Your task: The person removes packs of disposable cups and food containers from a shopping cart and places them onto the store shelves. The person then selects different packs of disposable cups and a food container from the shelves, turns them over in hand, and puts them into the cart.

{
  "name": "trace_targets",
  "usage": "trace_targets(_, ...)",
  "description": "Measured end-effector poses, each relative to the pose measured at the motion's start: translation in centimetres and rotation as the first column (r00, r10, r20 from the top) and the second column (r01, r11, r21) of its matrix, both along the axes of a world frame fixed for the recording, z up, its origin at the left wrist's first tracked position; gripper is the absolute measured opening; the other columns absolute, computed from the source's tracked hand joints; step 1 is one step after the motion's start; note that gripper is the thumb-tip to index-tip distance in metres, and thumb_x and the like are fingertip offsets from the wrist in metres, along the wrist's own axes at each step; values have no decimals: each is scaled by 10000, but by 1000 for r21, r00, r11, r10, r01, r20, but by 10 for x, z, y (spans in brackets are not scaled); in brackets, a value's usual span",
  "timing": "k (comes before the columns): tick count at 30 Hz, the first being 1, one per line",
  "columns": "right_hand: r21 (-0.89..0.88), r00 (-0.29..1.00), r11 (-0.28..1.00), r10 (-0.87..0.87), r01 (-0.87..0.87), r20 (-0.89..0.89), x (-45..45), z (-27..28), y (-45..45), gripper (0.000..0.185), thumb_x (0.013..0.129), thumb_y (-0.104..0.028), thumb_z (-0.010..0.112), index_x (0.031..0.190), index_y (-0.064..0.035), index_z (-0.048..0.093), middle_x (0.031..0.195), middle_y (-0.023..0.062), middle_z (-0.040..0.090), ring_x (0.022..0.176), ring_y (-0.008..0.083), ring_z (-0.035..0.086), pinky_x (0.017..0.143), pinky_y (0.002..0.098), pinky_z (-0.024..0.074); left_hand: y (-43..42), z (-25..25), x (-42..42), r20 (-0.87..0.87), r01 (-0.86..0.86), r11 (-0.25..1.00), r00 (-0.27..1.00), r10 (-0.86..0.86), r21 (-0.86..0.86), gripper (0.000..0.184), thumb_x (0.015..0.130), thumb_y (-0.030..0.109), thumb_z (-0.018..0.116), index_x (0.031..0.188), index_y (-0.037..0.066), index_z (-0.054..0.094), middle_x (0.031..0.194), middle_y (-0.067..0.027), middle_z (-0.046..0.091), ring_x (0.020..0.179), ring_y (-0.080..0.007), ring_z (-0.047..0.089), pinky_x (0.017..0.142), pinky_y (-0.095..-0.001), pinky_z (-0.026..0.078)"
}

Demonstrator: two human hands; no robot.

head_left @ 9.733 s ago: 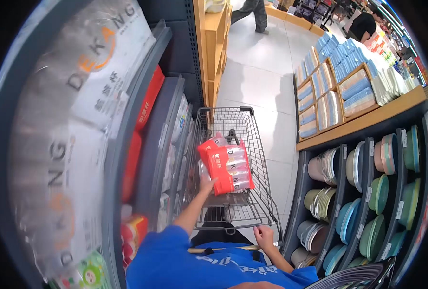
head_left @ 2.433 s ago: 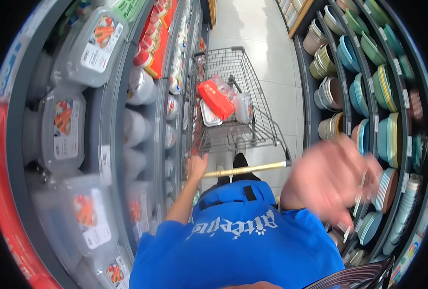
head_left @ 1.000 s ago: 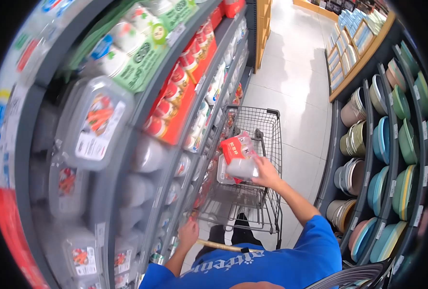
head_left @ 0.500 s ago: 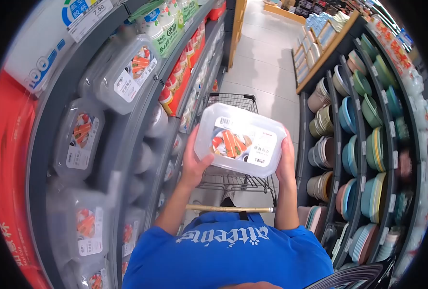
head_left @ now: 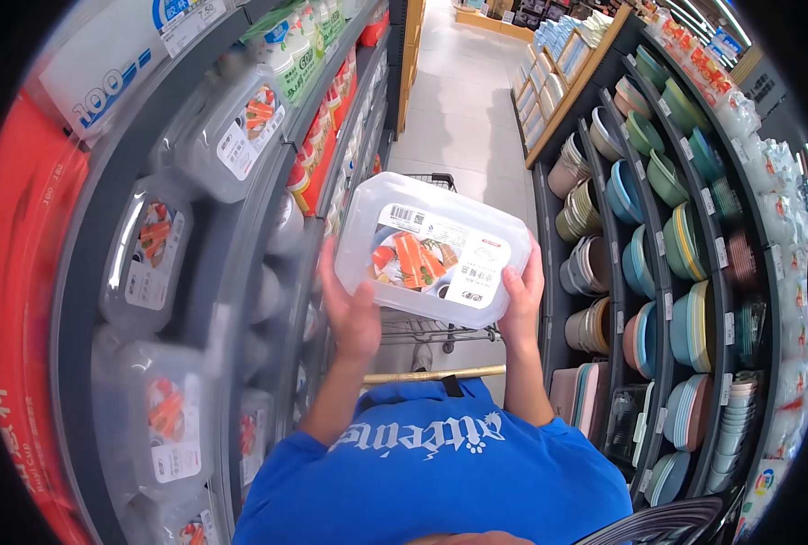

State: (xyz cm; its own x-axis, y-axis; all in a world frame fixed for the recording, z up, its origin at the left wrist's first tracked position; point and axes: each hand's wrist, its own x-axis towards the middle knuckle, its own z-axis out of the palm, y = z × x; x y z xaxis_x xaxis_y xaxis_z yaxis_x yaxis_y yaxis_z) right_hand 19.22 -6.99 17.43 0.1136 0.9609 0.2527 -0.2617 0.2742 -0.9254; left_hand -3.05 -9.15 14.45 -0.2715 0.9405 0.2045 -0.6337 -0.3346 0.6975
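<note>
A translucent lidded plastic food box, with a food picture and barcode on its label, is held level in front of my chest. My left hand grips its left end, thumb on the front edge. My right hand holds the right end, thumb on the near corner. Below the box, the shopping cart is mostly hidden, so its contents do not show. The cart's pale yellow handle lies across in front of my blue shirt.
Left shelves hold similar boxes, red packs and green packs. Right shelves hold stacked basins and buckets. A wooden rack of folded cloths stands farther on, beside the tiled aisle floor.
One second ago my right hand was over the cart at a clear container and my left hand was low; both hands now hold the box, which has shifted slightly left since half a second ago.
</note>
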Motion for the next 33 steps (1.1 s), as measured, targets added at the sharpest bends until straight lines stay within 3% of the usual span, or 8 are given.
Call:
trace_targets(2, 11, 993, 996, -87, 88, -77, -17, 1, -1, 774, 896, -237, 667, 1528, 17, 300, 1461, 188, 446, 1371, 270, 436, 1153, 397, 339, -7, 0, 16, 227, 48, 999, 973, -42, -23, 909, 921, 274, 747, 1573, 26, 164, 1561, -169, 331, 1423, -271, 398, 1183, -425, 329)
trace_targets(5, -41, 965, 985, -172, 167, -198, -48, -20, -19, 866, 893, -249, 676, 1577, -19, 197, 1529, 192, 350, 1424, 293, 366, 1188, 419, 282, -20, -29, 42, -142, 88, 995, 985, -95, -56, 861, 911, 237, 750, 1550, 31, 211, 1513, -148, 391, 1396, -249, 426, 1174, -405, 333)
trace_targets(8, -42, 979, 992, -124, 119, -159, -67, -37, -42, 891, 905, -272, 682, 1588, -27, 166, 1536, 186, 341, 1427, 298, 364, 1198, 429, 266, -27, -18, 42, -142, 211, 970, 963, -228, -123, 794, 885, 168, 745, 1510, 31, 276, 1435, -121, 467, 1342, -222, 473, 1148, -387, 359)
trace_targets(13, 38, 964, 992, 125, -120, -235, -24, -24, -18, 980, 920, -501, 667, 1597, -20, 148, 1583, 195, 304, 1427, 307, 382, 1170, 444, 330, -11, 13, -25, -312, 309, 929, 879, -361, -205, 920, 728, 128, 809, 1512, 13, 341, 1482, -144, 439, 1314, -237, 505, 1110, -372, 399)
trace_targets(17, -16, 930, 934, 356, -356, 95, 16, 10, 3, 914, 912, -507, 689, 1552, 15, 298, 1541, 184, 394, 1398, 286, 434, 1152, 420, 357, 6, 46, -61, -574, 317, 946, 763, -297, -68, 852, 697, 110, 807, 1469, 26, 458, 1578, -167, 366, 1271, -261, 567, 1085, -391, 437)
trace_targets(20, -207, 892, 882, 445, -424, 72, 20, -2, 5, 879, 920, -473, 687, 1543, 21, 313, 1500, 170, 448, 1383, 259, 452, 1151, 402, 357, 16, 57, -54, -441, 260, 953, 845, -303, -158, 801, 701, 93, 795, 1440, 29, 494, 1578, -175, 370, 1231, -266, 602, 1061, -392, 464)
trace_targets(24, -161, 935, 922, 339, -353, -107, 17, -9, 5, 672, 1003, -358, 587, 1507, 21, 355, 1433, 161, 503, 1315, 221, 516, 1099, 350, 414, 21, 48, -40, -130, 191, 967, 968, -214, -166, 709, 890, 197, 718, 1493, 8, 396, 1565, -191, 378, 1322, -264, 528, 1102, -383, 425)
trace_targets(33, -21, 979, 989, 141, -145, -145, 27, 8, 16, 647, 1064, -445, 457, 1512, 8, 344, 1455, 177, 500, 1315, 256, 536, 1104, 390, 435, -7, 5, -16, -358, 168, 976, 911, -206, -135, 731, 1019, 401, 594, 1539, 2, 271, 1486, -117, 462, 1372, -209, 473, 1132, -385, 384)
